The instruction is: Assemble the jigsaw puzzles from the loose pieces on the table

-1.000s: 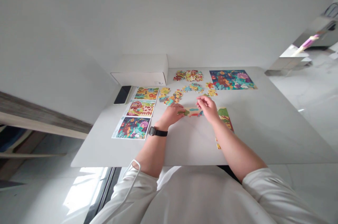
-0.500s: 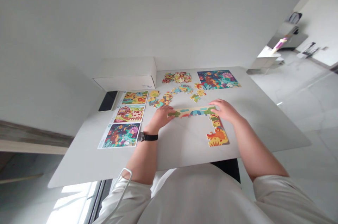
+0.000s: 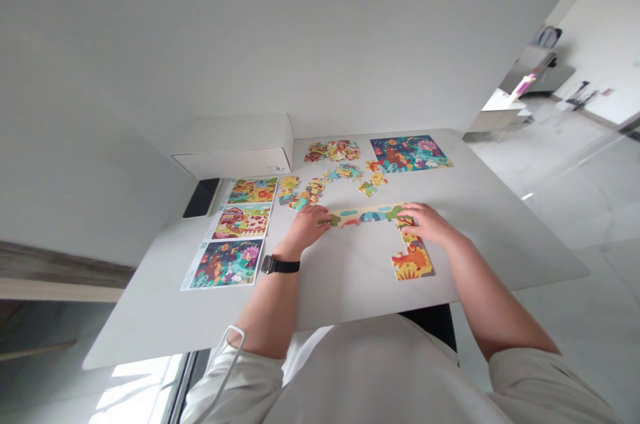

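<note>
A partly joined jigsaw puzzle [image 3: 373, 215] lies on the table as a corner shape: a long strip with trees, clouds and a blue animal, and a column at its right with an orange lion. My left hand [image 3: 307, 229], wearing a black-strapped watch [image 3: 280, 265], has its fingers closed on the strip's left end. At the upper right corner my right hand [image 3: 425, 222] grips the column's edges between thumb and fingers. Loose yellow and blue puzzle pieces [image 3: 314, 190] form an arc beyond the strip.
Three picture cards [image 3: 241, 221] stand in a column at the left, beside a phone [image 3: 202, 197]. Behind them is a white box [image 3: 235, 161]. A pile of reddish puzzle pieces [image 3: 341, 151] and a dark forest picture [image 3: 411, 153] lie along the table's [image 3: 505, 231] far side.
My right hand has shifted from the top of the corner down toward me, onto the right column. My left hand stays at the strip's left end. The view has tilted slightly.
</note>
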`<state>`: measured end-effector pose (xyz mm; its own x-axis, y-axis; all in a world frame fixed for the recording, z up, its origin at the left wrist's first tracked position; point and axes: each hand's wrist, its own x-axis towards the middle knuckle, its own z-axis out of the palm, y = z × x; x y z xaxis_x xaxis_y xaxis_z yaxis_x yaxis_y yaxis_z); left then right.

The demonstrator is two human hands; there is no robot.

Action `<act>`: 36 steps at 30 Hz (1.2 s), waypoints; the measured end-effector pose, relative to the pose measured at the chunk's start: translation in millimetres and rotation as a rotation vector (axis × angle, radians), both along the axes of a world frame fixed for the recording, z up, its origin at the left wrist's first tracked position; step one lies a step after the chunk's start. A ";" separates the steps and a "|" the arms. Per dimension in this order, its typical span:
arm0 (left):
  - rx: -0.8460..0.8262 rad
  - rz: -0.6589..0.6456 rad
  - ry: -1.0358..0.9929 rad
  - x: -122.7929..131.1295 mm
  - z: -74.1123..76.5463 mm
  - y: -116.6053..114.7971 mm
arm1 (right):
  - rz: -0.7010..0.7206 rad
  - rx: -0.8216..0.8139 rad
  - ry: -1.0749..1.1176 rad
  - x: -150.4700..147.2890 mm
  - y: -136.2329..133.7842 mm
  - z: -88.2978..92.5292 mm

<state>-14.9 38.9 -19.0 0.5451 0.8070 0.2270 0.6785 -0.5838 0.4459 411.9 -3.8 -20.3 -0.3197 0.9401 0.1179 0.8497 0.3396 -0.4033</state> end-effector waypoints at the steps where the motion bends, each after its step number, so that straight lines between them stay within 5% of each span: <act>1: 0.005 -0.003 0.005 0.7 -1.4 0.3 | -0.002 -0.001 -0.003 1.0 0.5 -0.2; 23: 0.029 0.027 -0.069 6.0 4.7 -3.5 | 0.044 -0.023 -0.030 4.0 10.5 9.3; 26: 0.078 0.164 -0.146 -3.7 11.6 -1.4 | 0.028 0.024 0.013 2.6 13.3 16.4; 32: 0.068 0.722 -0.113 -38.6 15.7 9.8 | 0.023 0.040 0.054 -10.4 24.6 30.4; 36: -0.027 0.853 -0.033 -50.0 13.4 10.4 | 0.077 0.033 0.061 -27.1 35.2 38.0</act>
